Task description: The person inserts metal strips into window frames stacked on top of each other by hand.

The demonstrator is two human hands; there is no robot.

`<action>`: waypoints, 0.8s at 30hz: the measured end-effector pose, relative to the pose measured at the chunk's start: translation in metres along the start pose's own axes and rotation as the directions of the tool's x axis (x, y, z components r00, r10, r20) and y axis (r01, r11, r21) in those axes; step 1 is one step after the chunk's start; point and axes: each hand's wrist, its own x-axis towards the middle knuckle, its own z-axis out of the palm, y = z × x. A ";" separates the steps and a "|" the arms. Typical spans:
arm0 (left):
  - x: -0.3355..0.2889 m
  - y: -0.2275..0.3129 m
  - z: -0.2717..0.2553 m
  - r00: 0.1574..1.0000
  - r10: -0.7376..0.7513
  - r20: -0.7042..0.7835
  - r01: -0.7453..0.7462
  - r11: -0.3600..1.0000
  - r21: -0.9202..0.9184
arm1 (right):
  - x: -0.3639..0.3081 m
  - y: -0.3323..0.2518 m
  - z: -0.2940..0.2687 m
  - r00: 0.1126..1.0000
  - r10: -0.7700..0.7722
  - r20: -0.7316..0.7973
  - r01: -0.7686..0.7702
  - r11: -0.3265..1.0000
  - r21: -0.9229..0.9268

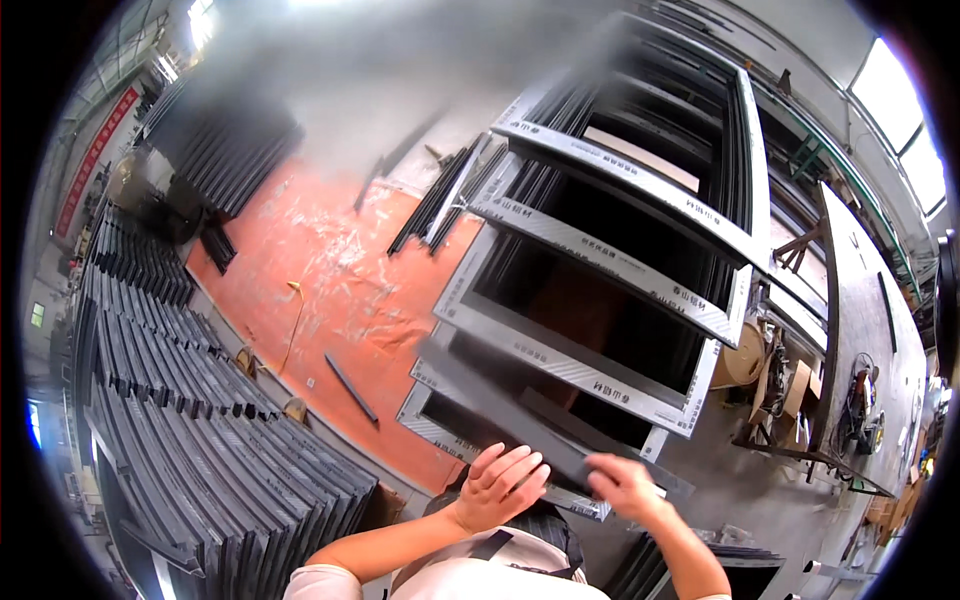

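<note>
A dark grey metal profile [510, 408], smeared by motion, slants down from the stacked frames toward my body. Its near end meets my right hand [625, 487], whose fingers curl over it. To the left, my left hand [502, 488] is raised with fingers stretched and nothing held, close to the profile but apparently apart from it. Just beyond both hands stands a leaning stack of rectangular dark frames [570, 350], edged with pale printed protective film. Another dark strip [590, 425] lies across the lowest frames, partly behind the moving profile.
Rows of stacked dark profiles [230, 450] fill the left side. Orange sheeting [330, 250] covers the floor, with a loose dark bar [351, 388] on it. A worktable [860, 300] stands right, with cardboard [790, 390] beside it. More dark frames [735, 555] lie low at right.
</note>
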 end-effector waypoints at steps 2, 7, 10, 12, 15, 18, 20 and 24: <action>-0.015 -0.003 0.000 0.988 -0.005 0.151 0.007 1.000 -0.013 | -0.013 0.028 0.031 0.856 0.335 0.395 -0.490 0.769 0.411; -0.077 -0.053 0.047 0.881 0.028 0.472 0.068 0.980 -0.186 | -0.024 0.042 0.066 0.747 0.377 0.548 -0.480 0.876 0.051; -0.092 -0.070 0.078 0.806 0.009 0.592 0.098 0.984 -0.150 | -0.022 0.082 0.092 0.973 0.099 0.209 0.003 0.898 -0.439; -0.095 -0.081 0.100 0.748 -0.061 0.661 0.117 0.992 -0.040 | -0.011 0.083 0.100 0.997 0.061 -0.055 -0.081 0.824 -0.561; -0.108 -0.098 0.126 0.660 -0.130 0.740 0.149 0.988 0.041 | 0.002 0.109 0.119 0.978 0.154 -0.139 -0.206 0.797 -0.567; -0.123 -0.115 0.145 0.747 -0.132 0.652 0.154 0.988 0.023 | 0.008 0.138 0.145 0.973 0.058 -0.224 -0.189 0.759 -0.623; -0.127 -0.123 0.143 0.783 -0.115 0.611 0.215 0.972 -0.091 | 0.014 0.146 0.157 0.960 0.199 -0.198 -0.279 0.758 -0.589; -0.117 -0.120 0.140 0.675 -0.148 0.723 0.254 0.967 -0.039 | 0.019 0.148 0.168 0.957 0.173 -0.235 -0.284 0.727 -0.625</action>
